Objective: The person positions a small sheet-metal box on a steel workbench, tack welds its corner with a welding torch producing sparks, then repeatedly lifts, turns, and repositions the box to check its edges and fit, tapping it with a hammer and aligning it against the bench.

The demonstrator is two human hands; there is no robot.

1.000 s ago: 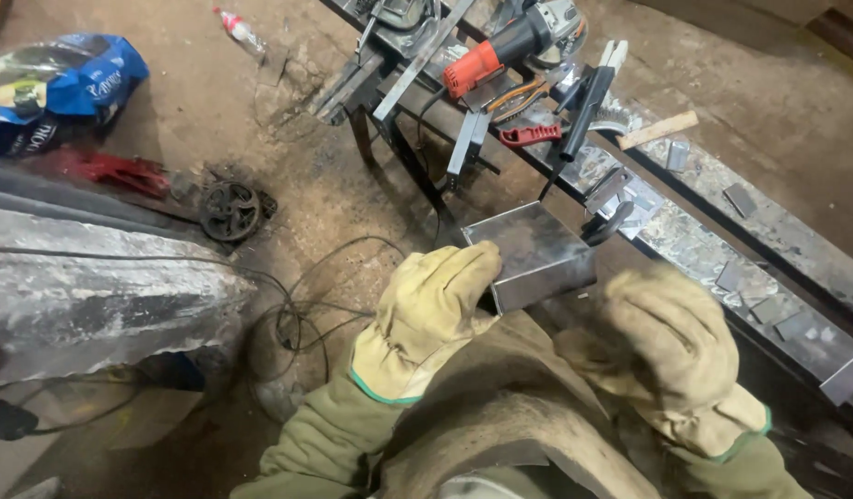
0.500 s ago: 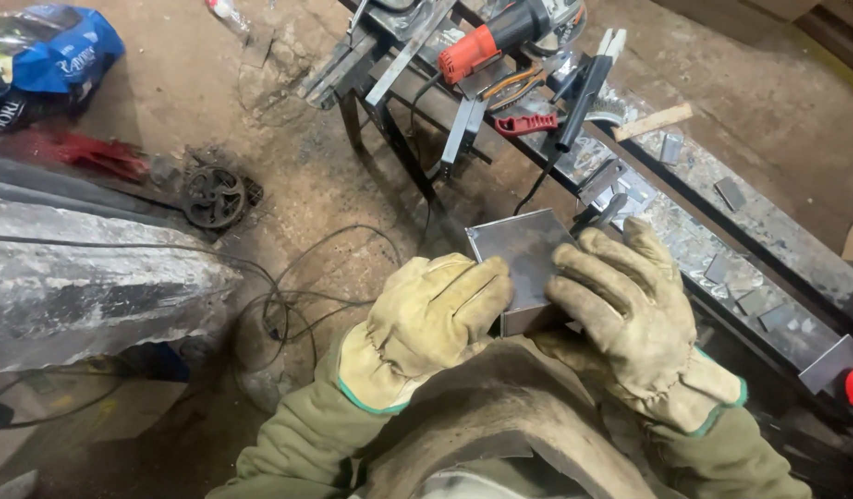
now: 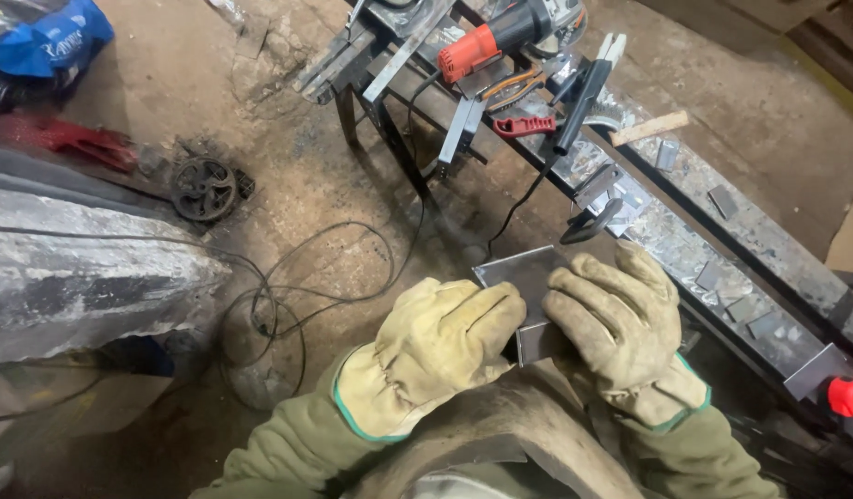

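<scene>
A grey square metal piece rests in front of me, held between both gloved hands. My left hand, in a tan leather glove, grips its near left edge. On the right side, my right hand in a matching glove lies over the piece with fingers curled on top. Much of the piece is hidden under the gloves. Both sleeves are olive green.
A long metal workbench runs diagonally at right, strewn with small metal offcuts, clamps and a red-and-black angle grinder. A black cable loops on the dirt floor. A small wheel and a blue bag lie at left.
My right hand has moved left onto the metal piece, and both hands have closed in on it. The piece now sits lower and more covered by the gloves.
</scene>
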